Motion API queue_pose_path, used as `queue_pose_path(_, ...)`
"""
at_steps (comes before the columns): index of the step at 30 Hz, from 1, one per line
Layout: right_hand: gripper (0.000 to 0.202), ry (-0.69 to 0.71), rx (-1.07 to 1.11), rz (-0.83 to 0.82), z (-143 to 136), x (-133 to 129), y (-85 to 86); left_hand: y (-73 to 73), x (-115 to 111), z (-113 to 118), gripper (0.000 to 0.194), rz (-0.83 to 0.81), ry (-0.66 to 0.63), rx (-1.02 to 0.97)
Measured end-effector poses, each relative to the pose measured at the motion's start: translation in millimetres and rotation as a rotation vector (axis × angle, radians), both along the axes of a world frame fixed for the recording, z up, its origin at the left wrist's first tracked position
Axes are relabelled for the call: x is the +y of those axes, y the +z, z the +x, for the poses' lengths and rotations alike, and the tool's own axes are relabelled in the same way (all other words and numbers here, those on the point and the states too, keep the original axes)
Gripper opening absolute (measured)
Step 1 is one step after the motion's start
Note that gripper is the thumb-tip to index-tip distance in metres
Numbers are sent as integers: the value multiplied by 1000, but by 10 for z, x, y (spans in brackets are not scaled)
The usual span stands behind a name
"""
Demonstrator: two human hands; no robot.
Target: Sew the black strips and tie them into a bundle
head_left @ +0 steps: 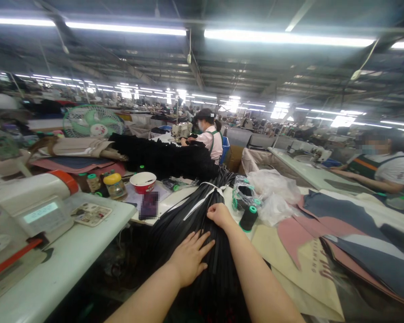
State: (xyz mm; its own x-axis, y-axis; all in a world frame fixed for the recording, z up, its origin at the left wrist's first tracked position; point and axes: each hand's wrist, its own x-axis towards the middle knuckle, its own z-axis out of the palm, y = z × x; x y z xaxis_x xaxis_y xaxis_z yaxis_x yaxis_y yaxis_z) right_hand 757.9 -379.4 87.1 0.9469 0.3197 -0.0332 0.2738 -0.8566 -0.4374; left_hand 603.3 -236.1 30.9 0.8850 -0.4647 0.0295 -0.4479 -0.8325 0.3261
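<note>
A large bundle of long black strips (175,213) hangs over the table edge toward me. Near its top a white tie (198,206) wraps around the strips. My left hand (190,258) lies flat on the bundle with its fingers spread. Farther up, just below the tie, the fingers of my right hand (219,215) are pinched together on what looks like one black strip. Beside my right hand stands a black thread cone (248,218) with green ends. Behind the bundle is a heap of black fabric (164,157).
On the left is a sewing machine (33,206) on its table. A red and white bowl (143,181) and a yellow-lidded jar (114,185) stand beyond it. Plastic bags (276,195) and cut fabric pieces (366,237) lie to the right. Two people sit at other machines.
</note>
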Motion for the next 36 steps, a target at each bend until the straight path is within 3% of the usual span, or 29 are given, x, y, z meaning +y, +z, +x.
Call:
queue_pose_path(7,19,4,20,126,-346,-85,-149,-230,43,-44,58,-204,67,-98)
queue_pose_path(12,16,-8,16,253,-615,-148,-254,-276,90,29,31,-589,220,-77)
queue_pose_path(15,14,-29,-5,335,-770,-170,-302,-291,89,119,20,-718,413,-97)
queue_pose_path(18,16,-44,-37,401,-933,-188,-336,-296,64,197,14,-726,527,-76)
queue_pose_path(23,15,-37,-74,449,-1230,-222,-398,-243,13,279,7,-663,542,-42)
queue_pose_path(30,21,7,-44,447,-1660,-175,-594,-187,54,287,23,-613,569,-2)
queue_pose_path(36,26,63,-24,423,-1954,-31,-703,-146,188,224,38,-589,458,61)
